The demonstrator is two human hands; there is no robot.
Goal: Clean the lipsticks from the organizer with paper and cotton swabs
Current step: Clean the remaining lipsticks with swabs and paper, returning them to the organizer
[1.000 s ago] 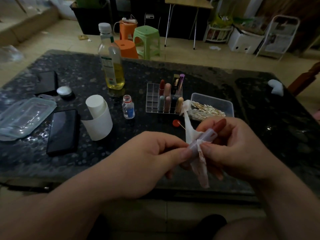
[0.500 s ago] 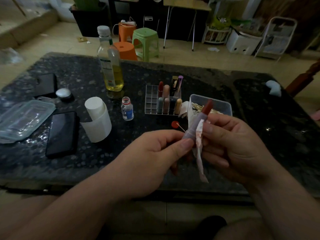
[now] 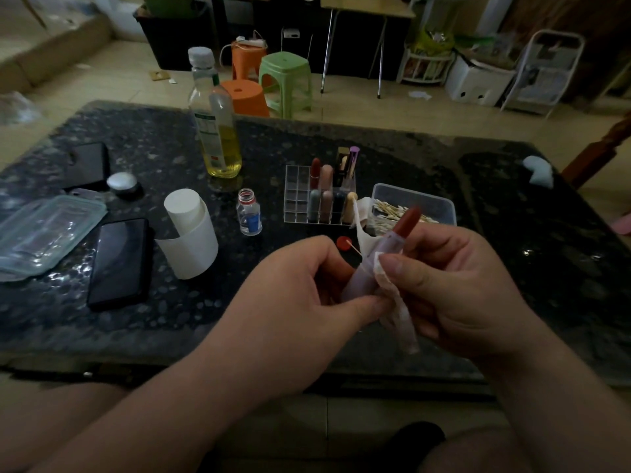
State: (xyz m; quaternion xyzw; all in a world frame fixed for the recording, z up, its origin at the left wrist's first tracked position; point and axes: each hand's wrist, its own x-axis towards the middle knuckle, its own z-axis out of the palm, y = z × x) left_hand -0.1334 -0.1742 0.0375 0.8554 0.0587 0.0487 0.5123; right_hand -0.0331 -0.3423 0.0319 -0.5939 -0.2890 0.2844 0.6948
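The person is holding one lipstick (image 3: pixel 367 279) in both hands just below the centre of the frame, in front of the near edge of the desk (image 3: pixel 341 148). Its long axis is running diagonally, with the pale tube at the lower left and the exposed red tip pointing to the upper right, away from the person.

The left hand (image 3: pixel 300 302) is gripping the lower end of the tube, fingers curled round it and the thumb lying across the base. The right hand (image 3: pixel 457 288) is curling behind the upper tube, its thumb pressing a piece of paper (image 3: pixel 397 308) against the side. One end of the paper is sticking up behind the tube, while a stained tail is hanging down between the hands.

Compared with a second ago, the lipstick is standing steeper, with its red tip sitting higher in the frame.

Above the hands, the clear organizer (image 3: pixel 297 196) is standing on the desk with other lipsticks upright in its right-hand compartments. The box of cotton swabs (image 3: pixel 440 203) is sitting just to its right.
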